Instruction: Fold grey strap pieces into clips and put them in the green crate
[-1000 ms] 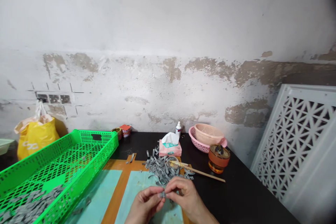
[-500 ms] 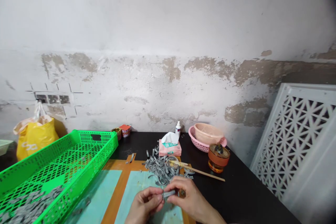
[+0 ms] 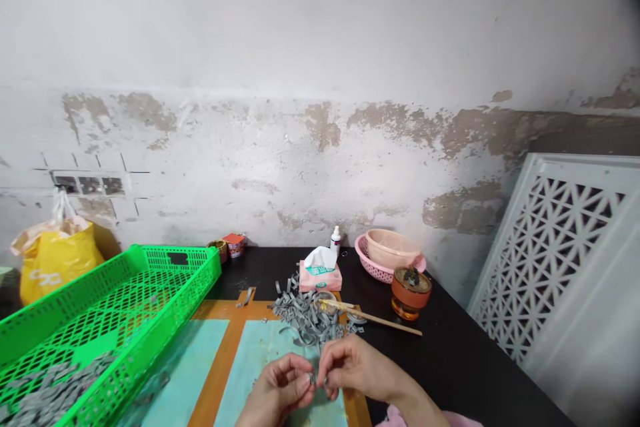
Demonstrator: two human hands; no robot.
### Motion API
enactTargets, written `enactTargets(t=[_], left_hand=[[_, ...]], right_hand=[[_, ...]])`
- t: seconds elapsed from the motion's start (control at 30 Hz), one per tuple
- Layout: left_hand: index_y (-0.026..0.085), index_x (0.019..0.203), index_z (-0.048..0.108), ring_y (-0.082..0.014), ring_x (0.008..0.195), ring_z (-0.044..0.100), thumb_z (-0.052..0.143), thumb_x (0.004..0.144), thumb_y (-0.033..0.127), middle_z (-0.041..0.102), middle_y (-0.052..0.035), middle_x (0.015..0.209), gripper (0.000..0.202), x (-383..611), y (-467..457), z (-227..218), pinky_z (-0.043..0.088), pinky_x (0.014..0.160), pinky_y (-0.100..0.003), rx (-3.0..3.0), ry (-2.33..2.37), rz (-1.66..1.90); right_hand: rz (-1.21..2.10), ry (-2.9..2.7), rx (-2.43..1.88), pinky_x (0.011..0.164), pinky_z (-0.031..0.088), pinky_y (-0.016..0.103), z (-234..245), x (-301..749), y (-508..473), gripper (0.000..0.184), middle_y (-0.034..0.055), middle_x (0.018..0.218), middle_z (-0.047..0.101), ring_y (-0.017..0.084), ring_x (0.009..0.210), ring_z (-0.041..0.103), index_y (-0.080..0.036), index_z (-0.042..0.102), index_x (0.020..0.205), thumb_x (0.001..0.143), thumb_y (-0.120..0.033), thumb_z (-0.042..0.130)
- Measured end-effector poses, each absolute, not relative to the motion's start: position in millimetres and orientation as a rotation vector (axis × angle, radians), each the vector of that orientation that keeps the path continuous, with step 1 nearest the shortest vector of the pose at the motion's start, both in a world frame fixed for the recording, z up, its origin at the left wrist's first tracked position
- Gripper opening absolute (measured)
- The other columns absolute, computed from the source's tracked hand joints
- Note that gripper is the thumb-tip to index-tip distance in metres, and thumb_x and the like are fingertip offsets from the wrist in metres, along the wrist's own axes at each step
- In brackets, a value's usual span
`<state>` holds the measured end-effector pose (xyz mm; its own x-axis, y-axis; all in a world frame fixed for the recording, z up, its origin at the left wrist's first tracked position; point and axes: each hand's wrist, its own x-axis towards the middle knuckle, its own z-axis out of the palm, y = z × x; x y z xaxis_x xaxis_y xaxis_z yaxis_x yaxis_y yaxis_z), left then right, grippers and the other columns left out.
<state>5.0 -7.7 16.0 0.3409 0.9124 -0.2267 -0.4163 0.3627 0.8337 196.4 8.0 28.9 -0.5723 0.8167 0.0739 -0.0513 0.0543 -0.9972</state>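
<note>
Low in the view, my two hands meet over the pale green mat [image 3: 255, 340]. My left hand [image 3: 283, 387] pinches a small grey strip [image 3: 313, 379] between thumb and finger. Touching the strip's other end are the closed fingertips of my right hand [image 3: 353, 367]; they cover most of it. Just beyond my hands lies a heap of loose grey strips [image 3: 305, 317]. A small round dish [image 3: 326, 298] sits in the heap, and a wooden stick [image 3: 383, 321] with yellowish stuff on its end rests across it.
At left stands a green plastic crate [image 3: 175, 320] with many grey pieces [image 3: 55, 390] inside. Behind the heap are a tissue box [image 3: 320, 278] and a white bottle [image 3: 335, 240]. Pink baskets [image 3: 390, 250] and an amber jar [image 3: 410, 293] stand at right, near a white lattice panel [image 3: 565, 247].
My right hand has turned and its fingers have curled down closer to the left, hiding more of the grey strip. The whole view has shifted slightly.
</note>
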Motion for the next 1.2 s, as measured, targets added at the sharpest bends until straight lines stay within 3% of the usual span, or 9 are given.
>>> enactTargets(t=[0.5,0.8,0.93,1.2], left_hand=[[0.013,0.067,0.074,-0.0117,0.057,0.064,0.093,0.050,0.024,0.072,-0.0037,0.061,0.027,8,-9,16,0.049,0.059,-0.018,0.750,0.818,0.945],[0.014,0.063,0.076,-0.0102,0.050,0.055,0.091,0.051,0.033,0.071,-0.0046,0.055,0.028,8,-4,10,0.039,0.051,-0.018,0.948,0.824,0.891],[0.014,0.065,0.075,-0.0091,0.048,0.051,0.089,0.056,0.035,0.067,-0.0019,0.053,0.027,8,-2,9,0.037,0.050,-0.019,0.997,0.840,0.879],[0.014,0.069,0.071,-0.0094,0.055,0.056,0.086,0.062,0.030,0.067,-0.0008,0.059,0.023,9,-7,18,0.039,0.055,-0.018,0.892,0.780,0.927]], right_hand=[[1.754,-1.385,-0.956,0.053,0.047,0.022,12,190,16,0.033,0.0001,0.056,0.065,0.012,0.050,0.061,-0.012,0.065,0.067,0.051,-0.032,0.086],[1.672,-1.508,-1.080,0.048,0.036,0.017,9,195,17,0.025,-0.0017,0.055,0.065,0.010,0.050,0.058,-0.014,0.069,0.070,0.053,-0.027,0.081],[1.649,-1.575,-1.056,0.051,0.039,0.019,6,198,17,0.025,-0.0029,0.056,0.063,0.008,0.050,0.055,-0.013,0.069,0.069,0.052,-0.027,0.083],[1.689,-1.505,-0.943,0.053,0.048,0.021,8,191,15,0.036,-0.0010,0.058,0.065,0.013,0.053,0.063,-0.014,0.062,0.075,0.057,-0.036,0.083]])
